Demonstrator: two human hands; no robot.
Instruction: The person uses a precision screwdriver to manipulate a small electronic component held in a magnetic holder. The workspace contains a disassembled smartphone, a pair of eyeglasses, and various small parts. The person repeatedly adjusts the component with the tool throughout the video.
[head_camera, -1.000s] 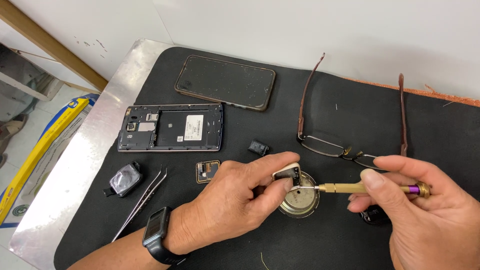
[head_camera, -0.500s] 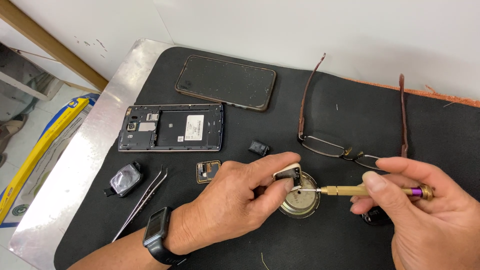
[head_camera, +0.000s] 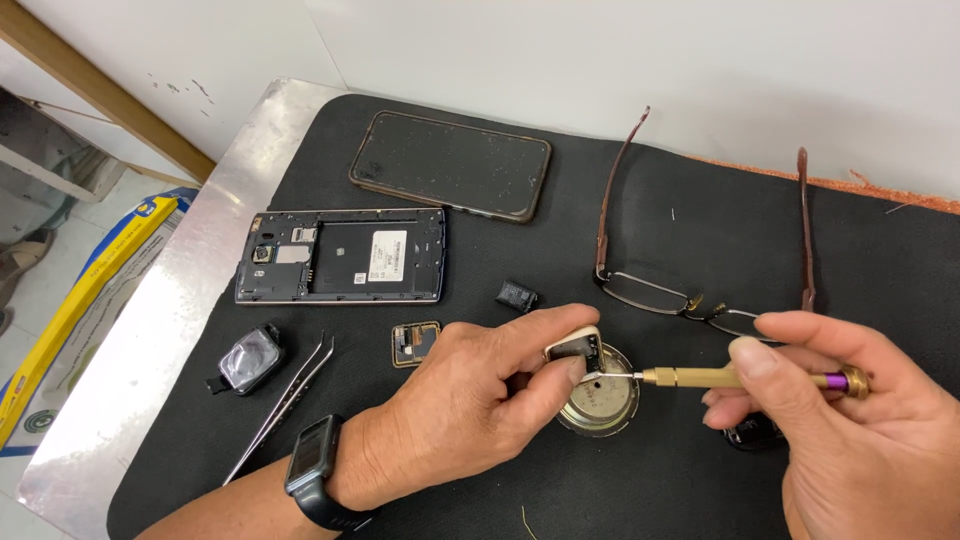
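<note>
Bright, even light fills the frame; shadows are soft and short. The metal counter (head_camera: 150, 330) at left shows a dull sheen, without harsh glare. Focus is sharp throughout, with little edge distortion.

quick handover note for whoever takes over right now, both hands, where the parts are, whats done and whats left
Left hand: pinches a small square part upright over a round metal disc on the black mat.
Right hand: grips a brass precision screwdriver, tip against the part.
Around them: opened phone frame, back off; dark phone face down; tweezers; small square component; eyeglasses; small black block; small clear-faced black piece.
Done: phone opened, pieces laid out.
Left: work on the part is in progress; the phone is not reassembled.
</note>
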